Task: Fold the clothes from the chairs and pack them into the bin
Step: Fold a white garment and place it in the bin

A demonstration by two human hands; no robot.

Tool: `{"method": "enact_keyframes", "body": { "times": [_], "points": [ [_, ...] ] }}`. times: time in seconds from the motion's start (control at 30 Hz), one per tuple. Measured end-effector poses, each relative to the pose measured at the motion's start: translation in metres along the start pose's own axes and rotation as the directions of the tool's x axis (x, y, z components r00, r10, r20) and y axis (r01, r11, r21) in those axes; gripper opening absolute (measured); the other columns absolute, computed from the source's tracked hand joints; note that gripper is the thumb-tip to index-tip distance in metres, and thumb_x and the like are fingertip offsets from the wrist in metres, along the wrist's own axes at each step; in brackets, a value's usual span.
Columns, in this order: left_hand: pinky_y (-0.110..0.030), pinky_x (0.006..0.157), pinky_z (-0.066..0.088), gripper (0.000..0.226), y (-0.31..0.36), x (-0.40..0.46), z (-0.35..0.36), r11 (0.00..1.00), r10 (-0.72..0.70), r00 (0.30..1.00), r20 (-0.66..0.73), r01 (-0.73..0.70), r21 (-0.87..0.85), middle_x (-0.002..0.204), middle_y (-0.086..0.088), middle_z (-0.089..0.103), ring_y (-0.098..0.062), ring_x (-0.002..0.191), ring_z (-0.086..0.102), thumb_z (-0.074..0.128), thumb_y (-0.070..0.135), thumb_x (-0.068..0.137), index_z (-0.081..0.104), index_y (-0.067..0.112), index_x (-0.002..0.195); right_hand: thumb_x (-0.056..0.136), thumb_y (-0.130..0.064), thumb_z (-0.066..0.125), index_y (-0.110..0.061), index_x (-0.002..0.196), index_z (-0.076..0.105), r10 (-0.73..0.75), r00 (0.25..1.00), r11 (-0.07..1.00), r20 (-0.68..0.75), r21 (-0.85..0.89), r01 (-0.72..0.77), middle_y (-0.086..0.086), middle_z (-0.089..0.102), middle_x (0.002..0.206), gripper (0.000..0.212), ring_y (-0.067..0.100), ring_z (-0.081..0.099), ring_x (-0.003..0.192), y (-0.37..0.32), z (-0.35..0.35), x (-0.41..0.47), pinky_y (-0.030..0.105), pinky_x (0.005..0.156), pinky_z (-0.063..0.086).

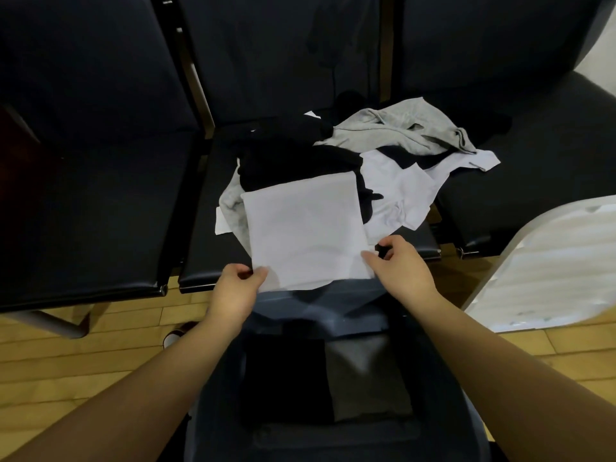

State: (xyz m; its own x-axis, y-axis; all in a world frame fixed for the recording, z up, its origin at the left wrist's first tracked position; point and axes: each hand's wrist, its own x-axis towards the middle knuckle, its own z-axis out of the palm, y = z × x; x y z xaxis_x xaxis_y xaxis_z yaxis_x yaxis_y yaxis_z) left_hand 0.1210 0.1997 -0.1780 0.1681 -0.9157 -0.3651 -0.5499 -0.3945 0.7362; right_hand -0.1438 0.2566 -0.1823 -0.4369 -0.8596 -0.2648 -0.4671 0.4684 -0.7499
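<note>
A white garment (pixel 305 228), folded into a neat rectangle, lies on the front of the middle black chair seat (pixel 203 261). My left hand (pixel 235 288) pinches its near left corner and my right hand (pixel 398 265) pinches its near right corner. Its near edge hangs over the dark bin (pixel 220 378) that stands right below me. Inside the bin lie a folded black garment (pixel 286 378) on the left and a folded grey one (pixel 366 378) on the right. Behind the white garment is a loose heap: black clothes (pixel 293 151), a grey garment (pixel 400 131) and a white one (pixel 400 191).
Black chairs stand in a row, one to the left (pixel 83 195) and one to the right (pixel 533 161). A white rounded object (pixel 550 261) sits at the right edge. The floor (pixel 66 361) is light wood, and a shoe tip (pixel 176 331) shows beside the bin.
</note>
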Motion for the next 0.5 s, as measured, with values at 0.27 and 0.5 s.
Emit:
{"method": "enact_keyframes", "body": {
  "times": [0.27, 0.5],
  "points": [
    [-0.045, 0.101, 0.050, 0.019, 0.002, 0.002, 0.009, 0.940, -0.080, 0.985, 0.154, 0.126, -0.318, 0.105, -0.004, 0.072, -0.026, 0.103, 0.066, 0.073, 0.024, 0.090, 0.062, 0.014, 0.102, 0.089, -0.034, 0.069, -0.011, 0.120, 0.061, 0.001, 1.000, 0.999, 0.008, 0.037, -0.001, 0.003, 0.049, 0.119, 0.039, 0.016, 0.055, 0.090, -0.010, 0.008, 0.003, 0.026, 0.081, 0.041],
    [-0.050, 0.104, 0.048, 0.017, -0.001, 0.003, 0.003, 0.876, -0.096, 0.971, 0.217, 0.186, -0.445, 0.105, -0.009, 0.076, -0.031, 0.105, 0.069, 0.070, 0.010, 0.088, 0.067, 0.008, 0.105, 0.087, -0.023, 0.066, 0.007, 0.098, 0.065, 0.061, 0.996, 0.990, 0.071, 0.119, -0.069, 0.005, 0.055, 0.092, 0.032, 0.021, 0.056, 0.074, -0.014, 0.008, 0.005, 0.027, 0.062, 0.041]
  ]
}}
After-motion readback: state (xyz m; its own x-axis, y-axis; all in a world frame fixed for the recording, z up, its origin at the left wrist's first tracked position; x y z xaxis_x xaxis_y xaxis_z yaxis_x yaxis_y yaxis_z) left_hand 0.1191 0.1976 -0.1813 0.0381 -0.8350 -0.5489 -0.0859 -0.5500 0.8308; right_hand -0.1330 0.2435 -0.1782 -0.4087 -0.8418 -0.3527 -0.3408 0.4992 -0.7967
